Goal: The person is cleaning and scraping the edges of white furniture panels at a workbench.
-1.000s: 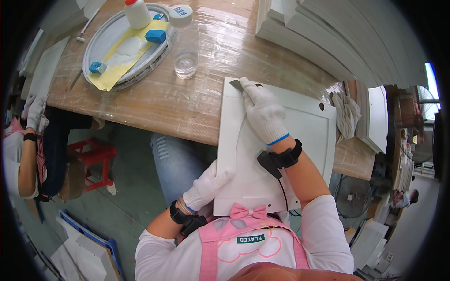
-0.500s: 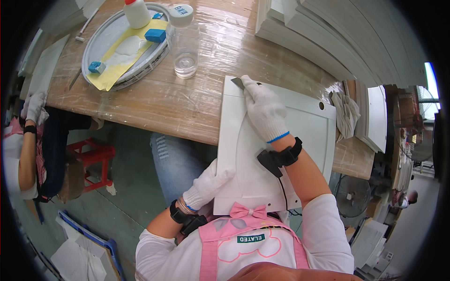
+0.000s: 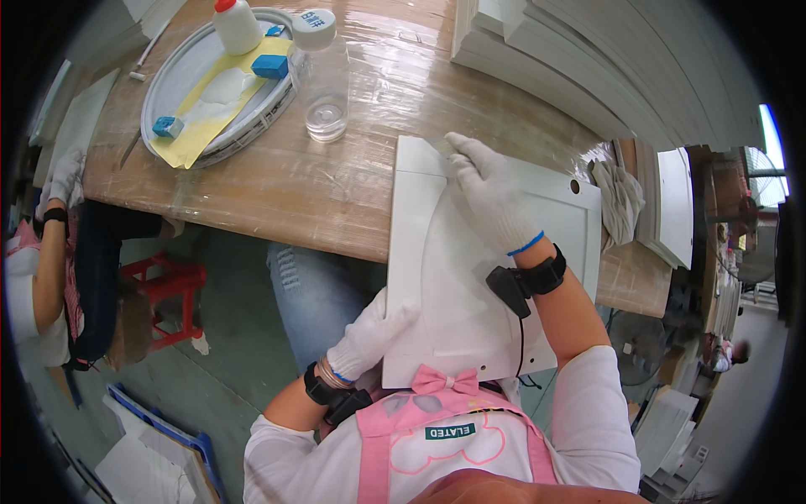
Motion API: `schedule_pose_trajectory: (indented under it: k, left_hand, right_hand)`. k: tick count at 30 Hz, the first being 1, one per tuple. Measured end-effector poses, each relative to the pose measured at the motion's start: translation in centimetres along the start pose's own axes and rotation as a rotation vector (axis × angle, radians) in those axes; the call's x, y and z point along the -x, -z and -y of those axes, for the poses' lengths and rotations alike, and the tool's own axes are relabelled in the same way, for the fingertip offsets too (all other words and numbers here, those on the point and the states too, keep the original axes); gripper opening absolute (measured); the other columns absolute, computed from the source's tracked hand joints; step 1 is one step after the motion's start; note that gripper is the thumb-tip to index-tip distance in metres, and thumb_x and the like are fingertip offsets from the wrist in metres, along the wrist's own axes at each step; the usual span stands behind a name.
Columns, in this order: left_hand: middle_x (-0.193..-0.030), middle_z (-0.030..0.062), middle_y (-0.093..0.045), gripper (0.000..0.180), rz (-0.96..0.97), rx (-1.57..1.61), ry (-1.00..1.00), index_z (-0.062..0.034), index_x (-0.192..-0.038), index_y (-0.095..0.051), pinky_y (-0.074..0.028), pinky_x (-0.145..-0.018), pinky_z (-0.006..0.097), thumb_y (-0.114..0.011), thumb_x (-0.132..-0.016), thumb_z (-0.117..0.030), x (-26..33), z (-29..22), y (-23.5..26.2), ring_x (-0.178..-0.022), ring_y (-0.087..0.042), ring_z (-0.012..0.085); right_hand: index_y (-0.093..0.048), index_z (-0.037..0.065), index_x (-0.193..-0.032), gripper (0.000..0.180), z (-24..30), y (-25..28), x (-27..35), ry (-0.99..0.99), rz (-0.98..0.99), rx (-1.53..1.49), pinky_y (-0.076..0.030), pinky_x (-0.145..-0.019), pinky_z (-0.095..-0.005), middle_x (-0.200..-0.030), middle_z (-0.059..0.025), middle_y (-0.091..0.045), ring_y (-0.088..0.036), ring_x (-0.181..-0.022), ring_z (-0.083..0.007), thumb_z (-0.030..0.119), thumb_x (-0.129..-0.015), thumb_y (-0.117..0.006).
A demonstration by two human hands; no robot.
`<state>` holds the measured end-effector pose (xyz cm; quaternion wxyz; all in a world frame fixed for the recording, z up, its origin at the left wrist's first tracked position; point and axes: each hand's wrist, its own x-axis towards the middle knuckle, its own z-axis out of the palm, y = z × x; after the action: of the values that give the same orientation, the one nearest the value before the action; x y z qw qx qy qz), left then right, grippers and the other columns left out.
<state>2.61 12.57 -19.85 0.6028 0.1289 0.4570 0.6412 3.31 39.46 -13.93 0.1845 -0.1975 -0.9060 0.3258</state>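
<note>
A white panel (image 3: 470, 277) with a shallow curved outline and small round holes lies partly on the table, its near end against my apron. My left hand (image 3: 369, 332), in a white knit glove, grips the panel's left edge near its lower corner, thumb on top. My gloved right hand (image 3: 491, 189) is over the panel's far part, fingers together and blurred by motion. A thin grey scraper blade (image 3: 440, 146) shows only faintly at its fingertips, near the far left corner; its handle is hidden in the glove.
Beyond the panel, the film-covered table (image 3: 252, 197) holds a round lid (image 3: 154, 88) with yellow sandpaper, white paste and blue blocks, a white bottle (image 3: 238, 29) and a clear bottle (image 3: 326, 84). Stacked white panels (image 3: 588, 67) rise far right; a rag (image 3: 617, 202) lies nearby. A co-worker's gloved hand (image 3: 63, 176) is far left.
My right hand has moved slightly right, away from the panel's far left corner, with the blade now smeared by motion. My left hand stays on the edge.
</note>
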Motion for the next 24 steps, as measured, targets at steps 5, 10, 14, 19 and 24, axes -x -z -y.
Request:
schedule_pose_trajectory:
  k: [5,10,14,19,24]
  left_hand:
    - [-0.138,0.0083,-0.051,0.058,-0.006,-0.055,-0.029,0.0012,-0.145,-0.037,-0.040,-0.106,0.032,-0.060,-0.100,-0.027,0.3,-0.4,0.2,-0.125,-0.047,0.0144]
    - [-0.139,0.0087,-0.051,0.059,0.010,-0.027,0.074,0.0016,-0.148,-0.036,-0.040,-0.106,0.032,-0.059,-0.099,-0.022,0.3,-1.0,0.8,-0.125,-0.048,0.0156]
    - [-0.140,0.0090,-0.051,0.061,0.080,-0.280,0.140,0.0021,-0.148,-0.035,-0.040,-0.107,0.033,-0.060,-0.098,-0.022,-0.1,-0.4,1.6,-0.126,-0.048,0.0164]
    - [-0.138,0.0090,-0.052,0.059,-0.020,-0.185,0.102,0.0031,-0.146,-0.039,-0.041,-0.106,0.033,-0.062,-0.098,-0.022,0.8,-0.4,1.0,-0.125,-0.049,0.0169]
    - [-0.139,0.0087,-0.051,0.063,-0.010,-0.133,0.083,0.0023,-0.148,-0.036,-0.041,-0.107,0.033,-0.065,-0.098,-0.024,1.0,0.5,1.3,-0.126,-0.048,0.0151]
  right_hand:
    - [-0.061,-0.003,-0.114,0.028,2.1,6.0,-0.8,-0.549,0.084,-0.562,-0.053,-0.067,-0.0269,-0.087,-0.0034,-0.064,-0.060,-0.071,-0.0083,0.022,-0.104,-0.053]
    - [-0.058,0.001,-0.107,0.029,2.9,5.6,2.8,-0.699,0.557,-1.020,-0.056,-0.073,-0.0318,-0.088,-0.0073,-0.066,-0.065,-0.076,-0.0153,0.029,-0.104,-0.052]
    - [-0.060,0.000,-0.109,0.035,3.3,2.5,5.9,-0.628,0.960,-1.090,-0.053,-0.081,-0.0300,-0.097,-0.0071,-0.068,-0.064,-0.084,-0.0149,0.034,-0.102,-0.057]
    - [-0.064,0.000,-0.104,0.022,1.8,0.8,-1.2,-0.535,0.236,-0.881,-0.050,-0.085,-0.0259,-0.094,-0.0028,-0.067,-0.062,-0.089,-0.0101,0.019,-0.104,-0.053]
    - [-0.065,0.001,-0.103,0.022,1.0,4.8,-2.7,-0.460,-0.132,-0.690,-0.047,-0.072,-0.0227,-0.088,0.0002,-0.066,-0.058,-0.079,-0.0056,0.022,-0.102,-0.056]
